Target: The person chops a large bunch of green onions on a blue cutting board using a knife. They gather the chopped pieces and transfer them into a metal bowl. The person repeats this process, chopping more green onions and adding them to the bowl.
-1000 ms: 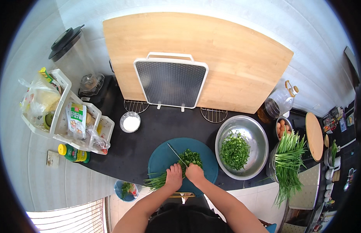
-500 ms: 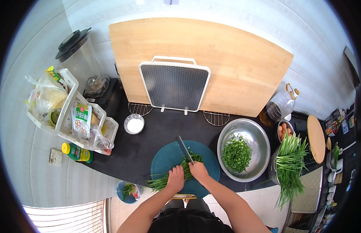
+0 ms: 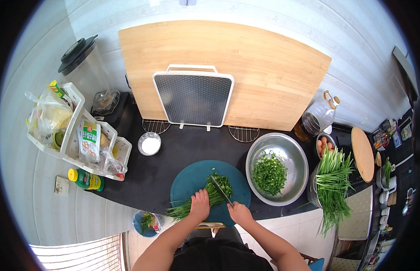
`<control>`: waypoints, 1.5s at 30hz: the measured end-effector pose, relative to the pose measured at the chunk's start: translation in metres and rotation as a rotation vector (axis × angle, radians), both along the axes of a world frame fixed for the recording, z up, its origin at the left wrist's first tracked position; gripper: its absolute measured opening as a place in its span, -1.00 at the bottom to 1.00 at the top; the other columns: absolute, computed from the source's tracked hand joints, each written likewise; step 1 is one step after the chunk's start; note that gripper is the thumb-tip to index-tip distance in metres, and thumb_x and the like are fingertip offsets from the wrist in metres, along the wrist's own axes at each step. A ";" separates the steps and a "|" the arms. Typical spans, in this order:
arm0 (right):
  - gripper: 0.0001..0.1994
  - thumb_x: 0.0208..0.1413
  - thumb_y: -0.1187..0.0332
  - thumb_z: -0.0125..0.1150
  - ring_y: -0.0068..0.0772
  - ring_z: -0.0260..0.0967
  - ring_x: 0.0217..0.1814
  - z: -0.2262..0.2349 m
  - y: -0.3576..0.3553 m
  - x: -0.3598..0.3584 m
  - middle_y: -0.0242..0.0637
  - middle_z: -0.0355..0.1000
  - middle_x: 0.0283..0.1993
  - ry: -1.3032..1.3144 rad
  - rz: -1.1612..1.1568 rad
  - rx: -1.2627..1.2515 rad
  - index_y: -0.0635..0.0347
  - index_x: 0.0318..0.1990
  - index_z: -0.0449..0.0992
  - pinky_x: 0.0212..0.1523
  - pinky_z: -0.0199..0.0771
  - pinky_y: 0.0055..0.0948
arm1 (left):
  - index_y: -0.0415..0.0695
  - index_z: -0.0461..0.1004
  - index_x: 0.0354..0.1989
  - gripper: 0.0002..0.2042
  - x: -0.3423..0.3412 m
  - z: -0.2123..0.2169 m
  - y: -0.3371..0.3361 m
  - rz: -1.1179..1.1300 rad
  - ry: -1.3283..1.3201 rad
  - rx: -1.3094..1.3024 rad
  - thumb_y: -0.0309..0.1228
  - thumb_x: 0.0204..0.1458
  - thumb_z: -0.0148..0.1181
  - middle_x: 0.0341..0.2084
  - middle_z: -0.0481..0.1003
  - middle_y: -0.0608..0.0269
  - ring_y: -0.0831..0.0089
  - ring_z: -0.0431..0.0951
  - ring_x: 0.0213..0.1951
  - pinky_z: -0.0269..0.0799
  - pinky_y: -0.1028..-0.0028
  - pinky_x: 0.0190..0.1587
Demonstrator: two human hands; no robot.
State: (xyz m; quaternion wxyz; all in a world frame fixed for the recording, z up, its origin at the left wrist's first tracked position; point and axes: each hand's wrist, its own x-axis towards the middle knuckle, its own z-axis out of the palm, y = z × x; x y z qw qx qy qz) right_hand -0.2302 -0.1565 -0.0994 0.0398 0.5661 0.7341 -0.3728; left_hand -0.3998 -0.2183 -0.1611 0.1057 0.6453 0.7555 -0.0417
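Observation:
A bunch of long green chives (image 3: 183, 209) lies across the round teal cutting board (image 3: 185, 177). My left hand (image 3: 200, 205) is closed over the bunch, fingers bent, pressing it to the board. The black handle of a kitchen knife (image 3: 220, 189) is wrapped in my right hand (image 3: 240, 213), at the board's near right. Its blade slants away to the left, over the cut end of the bunch. Chopped chives (image 3: 224, 184) lie in a small heap beside the blade. More chopped chives (image 3: 269, 175) fill part of the steel bowl (image 3: 301, 169) right of the board.
Uncut chives (image 3: 333, 180) hang over a metal container at right, near eggs (image 3: 324, 146) and an oil jug (image 3: 316, 119). A small bowl of white powder (image 3: 150, 145) stands behind the board. White bins (image 3: 90, 135) stand left; a waste bin (image 3: 147, 223) sits below.
My right hand and the knife have drawn nearer to me and a little right, uncovering more of the chopped heap. My left hand stays on the bunch. The whole view has shifted slightly.

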 end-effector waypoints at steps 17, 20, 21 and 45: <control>-0.65 0.12 0.17 0.02 0.22 0.39 -0.37 -0.046 -0.001 -0.016 0.15 0.41 -0.52 0.063 -0.030 0.145 0.34 -0.48 0.44 -0.33 0.41 -0.01 | -0.40 0.03 0.20 -0.19 -0.004 0.009 -0.005 0.039 -0.100 0.040 -0.13 -0.14 0.23 0.03 0.20 -0.07 0.11 0.24 -0.01 0.16 0.16 0.01; -0.62 0.11 0.12 0.04 0.24 0.36 -0.37 -0.019 0.002 -0.003 0.15 0.39 -0.53 0.150 -0.058 0.147 0.34 -0.48 0.43 -0.35 0.38 0.00 | -0.36 0.03 0.21 -0.15 -0.006 0.034 -0.006 0.108 -0.141 0.041 -0.10 -0.19 0.29 0.01 0.21 -0.06 0.10 0.25 -0.01 0.14 0.14 0.03; -0.62 0.11 0.13 0.05 0.24 0.36 -0.37 -0.009 0.003 -0.001 0.14 0.38 -0.54 0.165 -0.050 0.136 0.34 -0.49 0.42 -0.36 0.37 -0.01 | -0.35 0.03 0.21 -0.13 -0.007 0.038 -0.006 0.124 -0.142 0.041 -0.09 -0.20 0.30 0.00 0.22 -0.07 0.09 0.25 -0.01 0.14 0.14 0.03; -0.66 0.12 0.23 -0.05 0.19 0.42 -0.24 -0.018 0.026 -0.048 0.18 0.44 -0.38 -0.160 0.271 -0.108 0.37 -0.41 0.51 -0.17 0.43 -0.10 | -0.47 0.13 0.14 -0.44 -0.009 -0.004 -0.005 -0.099 0.088 0.034 -0.38 -0.04 -0.07 -0.02 0.26 -0.11 0.13 0.27 -0.04 0.17 0.23 0.02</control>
